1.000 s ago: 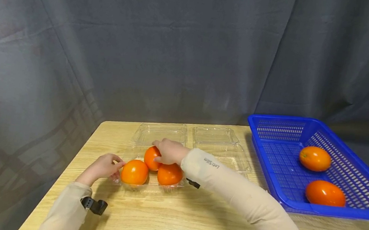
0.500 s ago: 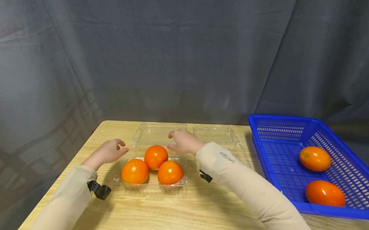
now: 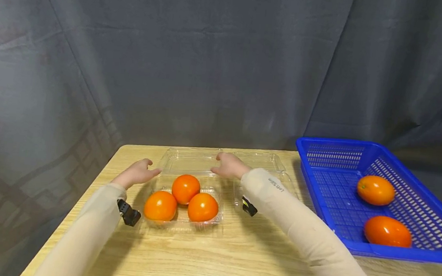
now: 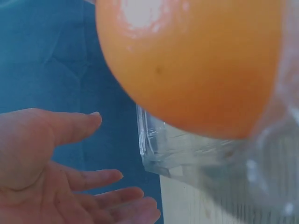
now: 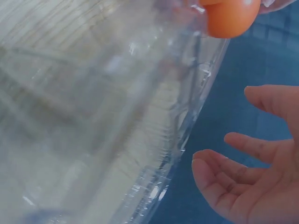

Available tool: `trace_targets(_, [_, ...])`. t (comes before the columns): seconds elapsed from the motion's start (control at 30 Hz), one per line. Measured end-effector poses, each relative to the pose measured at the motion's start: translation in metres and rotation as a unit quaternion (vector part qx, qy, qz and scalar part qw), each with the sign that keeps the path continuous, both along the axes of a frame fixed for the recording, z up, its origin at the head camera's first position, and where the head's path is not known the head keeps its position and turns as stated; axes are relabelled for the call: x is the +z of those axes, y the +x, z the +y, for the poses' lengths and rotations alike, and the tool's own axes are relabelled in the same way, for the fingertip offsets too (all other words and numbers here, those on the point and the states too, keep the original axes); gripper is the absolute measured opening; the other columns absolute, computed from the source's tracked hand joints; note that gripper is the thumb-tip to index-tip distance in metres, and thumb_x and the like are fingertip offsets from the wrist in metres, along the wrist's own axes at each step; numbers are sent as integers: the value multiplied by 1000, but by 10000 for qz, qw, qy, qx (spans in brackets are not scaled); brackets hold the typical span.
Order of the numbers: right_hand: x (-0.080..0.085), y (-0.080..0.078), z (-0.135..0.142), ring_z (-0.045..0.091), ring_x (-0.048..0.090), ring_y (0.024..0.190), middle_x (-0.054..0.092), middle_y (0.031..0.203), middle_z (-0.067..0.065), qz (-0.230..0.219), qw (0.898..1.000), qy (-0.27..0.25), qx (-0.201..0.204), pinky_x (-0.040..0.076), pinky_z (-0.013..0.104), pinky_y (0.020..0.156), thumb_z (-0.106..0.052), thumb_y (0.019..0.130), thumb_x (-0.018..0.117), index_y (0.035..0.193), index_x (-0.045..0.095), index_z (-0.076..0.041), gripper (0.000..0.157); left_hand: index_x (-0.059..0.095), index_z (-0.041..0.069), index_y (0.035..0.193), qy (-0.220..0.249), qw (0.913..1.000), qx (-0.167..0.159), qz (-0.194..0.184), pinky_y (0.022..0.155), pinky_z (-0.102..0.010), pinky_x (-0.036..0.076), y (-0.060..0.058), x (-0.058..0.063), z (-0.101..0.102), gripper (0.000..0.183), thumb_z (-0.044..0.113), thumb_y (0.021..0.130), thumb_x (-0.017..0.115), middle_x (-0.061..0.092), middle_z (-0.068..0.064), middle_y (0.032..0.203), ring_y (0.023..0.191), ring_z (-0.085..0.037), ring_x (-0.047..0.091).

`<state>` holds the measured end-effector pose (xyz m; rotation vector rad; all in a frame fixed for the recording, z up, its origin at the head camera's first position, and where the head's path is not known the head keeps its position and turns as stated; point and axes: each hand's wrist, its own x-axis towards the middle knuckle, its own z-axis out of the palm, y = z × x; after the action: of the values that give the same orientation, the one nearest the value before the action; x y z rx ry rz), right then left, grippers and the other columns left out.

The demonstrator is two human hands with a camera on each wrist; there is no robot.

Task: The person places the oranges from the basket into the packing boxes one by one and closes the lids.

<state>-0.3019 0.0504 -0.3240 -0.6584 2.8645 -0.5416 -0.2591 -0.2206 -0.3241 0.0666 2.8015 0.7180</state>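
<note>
In the head view, three oranges (image 3: 186,189) sit grouped in the base of a clear plastic clamshell box (image 3: 181,229). Its clear lid (image 3: 190,159) lies folded back behind them. My left hand (image 3: 139,173) hovers at the lid's left side, fingers extended and holding nothing. At the lid's right edge is my right hand (image 3: 229,165), thumb and fingers spread apart. The left wrist view has an orange (image 4: 196,65) close up, with the left hand (image 4: 60,168) beside it. In the right wrist view, the right hand (image 5: 261,163) is loosely curved near clear plastic (image 5: 177,121).
A second clear clamshell box (image 3: 267,162) lies open to the right, partly behind the right forearm. Farther right stands a blue plastic basket (image 3: 319,202) holding two oranges (image 3: 375,190). A dark grey curtain (image 3: 220,66) hangs behind the wooden table (image 3: 175,268).
My right hand has let go of the rear orange and moved back and right to the lid's edge. My left hand has left the box's left side and moved forward toward the lid.
</note>
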Motion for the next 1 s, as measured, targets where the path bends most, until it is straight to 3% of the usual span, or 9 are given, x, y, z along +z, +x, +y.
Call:
trace_targets(0.23, [-6,-4,3,34,49,124,54,131,21,-246,9995,-113,-148,40,39,105,-28,91,55,131,45,6,53,21,-18,138,82,9991,-97,-415,106,-58,31,-8,-2,1,71,37,98,39,23,-37,144,132,-50,29])
trace_targets(0.53, [-7,-5,2,34,45,129,51,135,20,-465,9985,-173,-232,37,40,108,-30,92,54,133,43,5,55,16,-17,140,306,9969,-28,-730,103,-56,37,-15,-5,3,72,38,98,38,21,-36,146,125,-49,41])
trace_targets(0.73, [-10,-5,2,36,37,134,46,139,20,-705,9966,-311,-304,32,43,112,-31,92,54,137,37,4,59,17,-18,139,350,9971,-50,-680,104,-56,35,-19,-7,3,72,38,98,38,22,-37,145,126,-49,38])
trace_targets(1.0, [-12,-8,3,34,44,129,46,138,22,-679,9962,-437,-341,37,41,108,-31,91,55,138,36,5,62,19,-21,137,400,9977,-93,-539,104,-56,35,-19,-6,4,71,36,99,38,24,-39,143,127,-50,37])
